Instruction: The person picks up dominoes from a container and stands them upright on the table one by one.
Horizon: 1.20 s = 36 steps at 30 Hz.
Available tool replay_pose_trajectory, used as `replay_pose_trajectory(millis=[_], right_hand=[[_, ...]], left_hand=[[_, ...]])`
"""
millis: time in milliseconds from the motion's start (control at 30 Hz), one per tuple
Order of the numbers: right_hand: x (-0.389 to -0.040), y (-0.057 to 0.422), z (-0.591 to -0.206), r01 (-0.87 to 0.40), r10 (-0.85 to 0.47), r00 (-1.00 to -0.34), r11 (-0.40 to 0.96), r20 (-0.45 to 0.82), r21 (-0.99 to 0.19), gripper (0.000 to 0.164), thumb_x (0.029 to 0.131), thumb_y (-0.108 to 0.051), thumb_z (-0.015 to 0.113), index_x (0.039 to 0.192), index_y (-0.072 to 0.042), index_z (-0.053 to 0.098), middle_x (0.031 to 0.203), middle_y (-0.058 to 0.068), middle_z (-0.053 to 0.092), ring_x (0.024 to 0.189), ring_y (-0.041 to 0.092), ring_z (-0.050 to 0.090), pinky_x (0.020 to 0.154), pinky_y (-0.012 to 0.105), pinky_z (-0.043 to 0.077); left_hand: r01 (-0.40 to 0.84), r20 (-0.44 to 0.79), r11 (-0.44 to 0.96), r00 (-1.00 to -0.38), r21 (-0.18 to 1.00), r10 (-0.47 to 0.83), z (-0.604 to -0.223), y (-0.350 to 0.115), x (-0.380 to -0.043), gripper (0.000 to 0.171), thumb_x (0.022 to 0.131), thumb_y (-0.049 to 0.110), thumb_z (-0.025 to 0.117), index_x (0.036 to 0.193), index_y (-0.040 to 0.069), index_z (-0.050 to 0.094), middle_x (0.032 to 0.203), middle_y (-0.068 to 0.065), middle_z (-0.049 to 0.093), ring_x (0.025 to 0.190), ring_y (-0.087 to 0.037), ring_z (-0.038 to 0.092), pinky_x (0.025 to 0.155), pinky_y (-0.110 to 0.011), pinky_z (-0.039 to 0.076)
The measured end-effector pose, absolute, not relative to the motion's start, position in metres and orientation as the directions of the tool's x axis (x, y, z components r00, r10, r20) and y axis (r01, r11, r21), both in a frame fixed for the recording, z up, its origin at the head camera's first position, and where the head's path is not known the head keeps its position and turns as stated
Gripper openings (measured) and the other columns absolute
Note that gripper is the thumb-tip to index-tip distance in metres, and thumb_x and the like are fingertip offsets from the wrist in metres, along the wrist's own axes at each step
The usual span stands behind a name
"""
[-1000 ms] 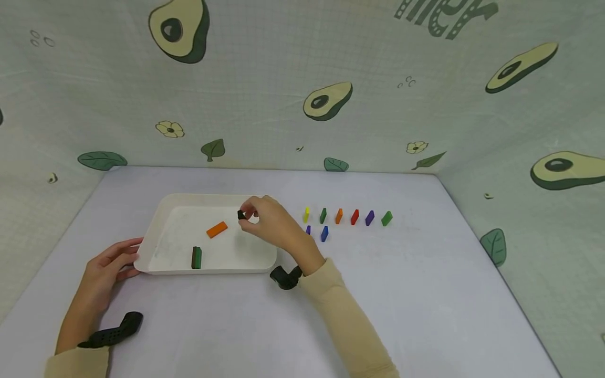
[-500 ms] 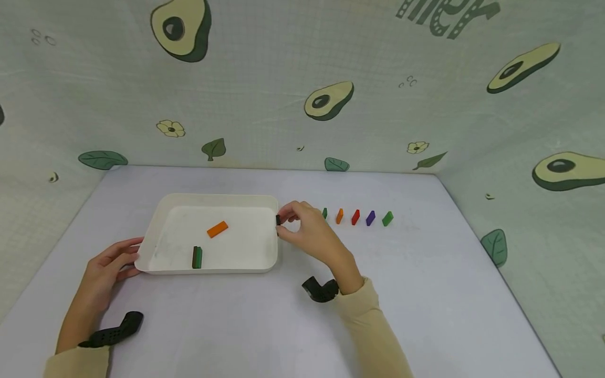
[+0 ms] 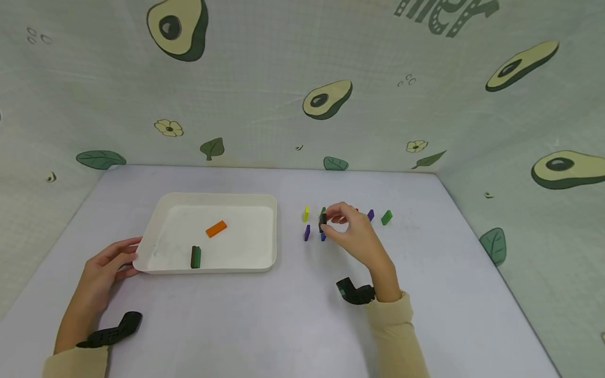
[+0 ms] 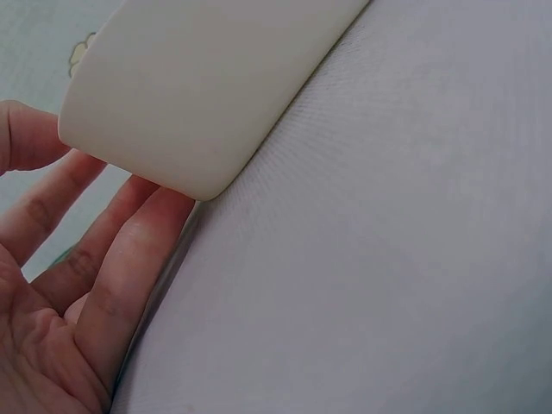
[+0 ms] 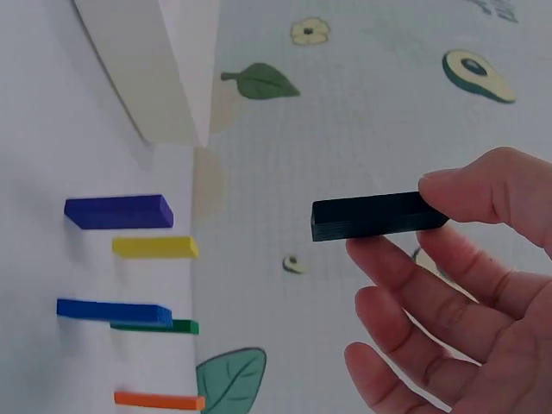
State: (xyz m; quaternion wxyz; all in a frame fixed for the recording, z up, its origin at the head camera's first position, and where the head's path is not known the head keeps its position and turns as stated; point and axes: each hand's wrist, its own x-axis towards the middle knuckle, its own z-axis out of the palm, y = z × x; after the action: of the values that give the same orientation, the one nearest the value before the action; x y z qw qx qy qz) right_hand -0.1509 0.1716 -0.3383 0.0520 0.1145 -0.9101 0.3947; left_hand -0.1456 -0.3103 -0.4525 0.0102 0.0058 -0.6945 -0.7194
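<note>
Black block [image 5: 371, 217] is raised off the table [image 3: 283, 325], right of the white tray [image 3: 246, 247], pinched between the thumb and fingers of the right hand [image 3: 354, 233], whose lower fingers curl slightly apart. In the head view it partly covers 1 green block [image 5: 183, 327] and 1 blue block [image 5: 112, 310]; 1 yellow block [image 3: 306, 213] and 1 purple block [image 3: 307, 232] stand just left of them. Left hand [image 3: 105, 268] touches the tray's left end, fingers a little spread. Inside the tray lie 1 orange block [image 3: 216, 229] and 2 touching blocks [image 3: 196, 257], brown and green
</note>
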Motion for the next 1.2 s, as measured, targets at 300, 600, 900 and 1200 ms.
replay_pose_trajectory(millis=[300,600,900,1200], right_hand=[[-0.155,0.206,-0.346,-0.179,-0.105,-0.983,0.681,0.148,-0.710,0.029,0.086,-0.016,0.066,0.111,-0.005,0.055,0.104,0.011,0.063,0.096,0.026,0.057,0.086,0.042,0.047],[-0.160,0.222,-0.361,-0.063,-0.074,-0.997,0.724,0.014,-0.687,0.027,0.086,-0.015,0.065,0.109,-0.004,0.055,0.101,0.012,0.063,0.091,0.024,0.060,0.076,0.034,0.050],[-0.169,0.229,-0.382,0.027,-0.072,-0.991,0.714,-0.112,-0.700,0.026,0.086,-0.012,0.064,0.107,-0.002,0.054,0.103,0.015,0.064,0.094,0.025,0.063,0.078,0.037,0.053],[-0.178,0.228,-0.395,0.023,-0.100,-0.987,0.686,-0.126,-0.727,0.027,0.085,-0.010,0.065,0.107,0.000,0.054,0.107,0.017,0.063,0.094,0.025,0.064,0.079,0.034,0.053]], left_hand=[[-0.005,-0.005,-0.006,-0.999,1.000,-0.035,-0.455,-0.310,-0.145,0.027,0.092,0.013,0.057,0.119,0.015,0.062,0.103,0.019,0.063,0.076,0.000,0.063,0.061,-0.015,0.054],[-0.002,-0.002,-0.030,-1.000,1.000,-0.016,-0.453,-0.309,-0.146,0.026,0.092,0.010,0.058,0.117,0.014,0.063,0.103,0.018,0.064,0.075,-0.001,0.064,0.061,-0.015,0.054],[-0.012,-0.013,-0.027,-1.000,1.000,-0.015,-0.453,-0.309,-0.146,0.026,0.092,0.011,0.057,0.117,0.015,0.062,0.103,0.018,0.064,0.076,-0.001,0.063,0.061,-0.015,0.054],[-0.014,-0.015,-0.029,-1.000,0.999,-0.022,-0.452,-0.312,-0.147,0.027,0.092,0.011,0.058,0.118,0.014,0.062,0.105,0.019,0.063,0.076,0.000,0.064,0.061,-0.015,0.054]])
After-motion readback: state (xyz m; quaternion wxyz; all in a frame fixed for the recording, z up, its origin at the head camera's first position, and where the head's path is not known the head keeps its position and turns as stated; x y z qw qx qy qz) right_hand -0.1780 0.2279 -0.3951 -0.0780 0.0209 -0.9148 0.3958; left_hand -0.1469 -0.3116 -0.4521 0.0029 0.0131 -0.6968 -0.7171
